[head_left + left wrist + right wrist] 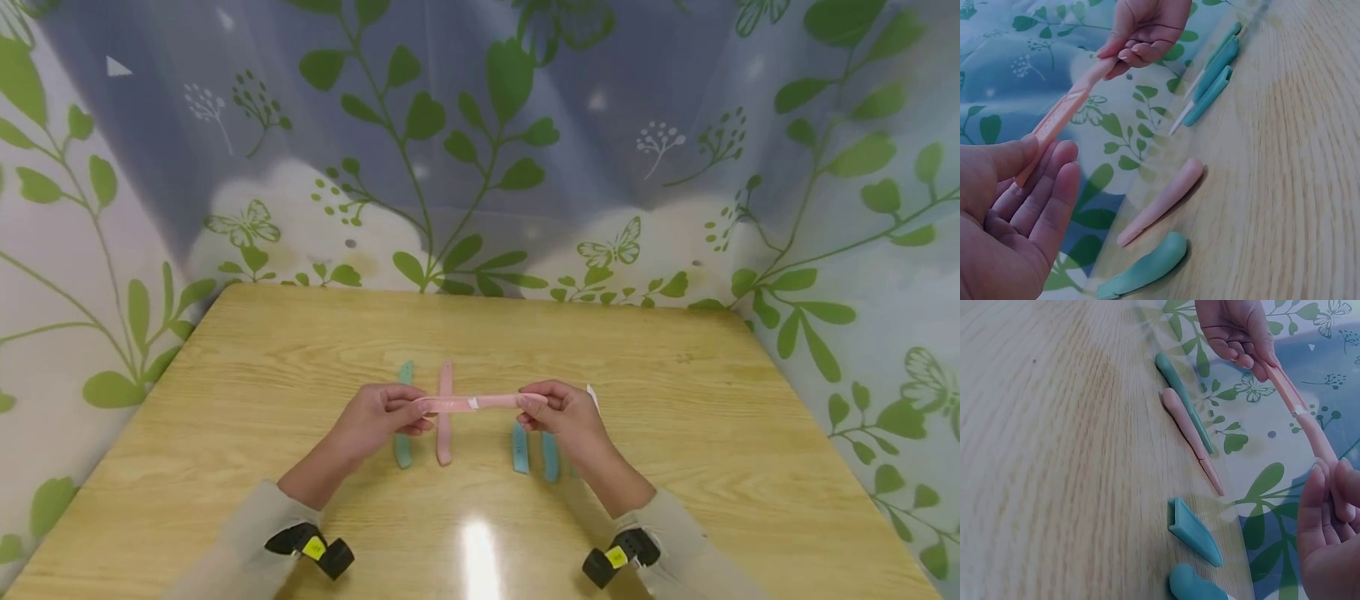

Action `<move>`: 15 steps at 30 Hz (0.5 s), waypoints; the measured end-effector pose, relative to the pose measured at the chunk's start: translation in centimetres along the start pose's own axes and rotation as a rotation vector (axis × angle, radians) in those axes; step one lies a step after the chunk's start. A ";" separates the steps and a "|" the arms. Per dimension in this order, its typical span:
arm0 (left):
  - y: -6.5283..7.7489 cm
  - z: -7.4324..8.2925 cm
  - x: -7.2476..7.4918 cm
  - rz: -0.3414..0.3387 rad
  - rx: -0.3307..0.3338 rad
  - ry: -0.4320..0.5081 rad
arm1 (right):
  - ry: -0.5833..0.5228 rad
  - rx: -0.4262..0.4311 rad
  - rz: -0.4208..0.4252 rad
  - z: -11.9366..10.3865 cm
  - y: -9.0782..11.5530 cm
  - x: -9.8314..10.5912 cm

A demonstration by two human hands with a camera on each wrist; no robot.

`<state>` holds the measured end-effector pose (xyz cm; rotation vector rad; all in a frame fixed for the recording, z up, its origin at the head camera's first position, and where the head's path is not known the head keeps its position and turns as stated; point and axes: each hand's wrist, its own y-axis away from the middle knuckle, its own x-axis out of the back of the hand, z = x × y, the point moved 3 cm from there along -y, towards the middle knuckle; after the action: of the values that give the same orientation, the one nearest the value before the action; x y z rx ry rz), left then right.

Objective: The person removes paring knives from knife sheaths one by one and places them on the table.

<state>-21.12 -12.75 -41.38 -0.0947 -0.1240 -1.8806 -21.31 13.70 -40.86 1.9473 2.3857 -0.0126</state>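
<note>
Utensil (498,402), pink, partly behind left hand (381,417) and right hand (568,419)

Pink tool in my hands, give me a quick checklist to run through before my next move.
1. Left hand grips one end of the pink tool: ok.
2. Right hand grips the other end: ok.
3. Held tool raised off the table: ok, both wrist views show it in the air.
4. Its two pink parts meet with no gap: not ok, a white patch shows between them in the head view.
5. White strips near the blue-green pieces covered: not ok, the left wrist view shows them bare.
6. Second pink tool, lying on the table, fully closed: cannot tell, only a seam shows.
</note>
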 end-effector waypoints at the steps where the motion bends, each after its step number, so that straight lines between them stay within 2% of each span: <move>1: -0.1 0.1 0.0 -0.005 -0.005 -0.007 | -0.008 -0.002 0.002 -0.1 0.0 0.1; 9: 0.1 0.4 0.2 -0.020 -0.030 -0.046 | -0.039 -0.044 0.015 -0.2 0.3 -0.1; 15: 0.4 0.5 0.5 -0.006 0.004 -0.067 | -0.061 -0.050 -0.002 0.0 0.5 -0.5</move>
<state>-20.88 -13.30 -40.78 -0.1554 -0.1740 -1.8842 -20.75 13.35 -40.78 1.8949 2.3269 -0.0127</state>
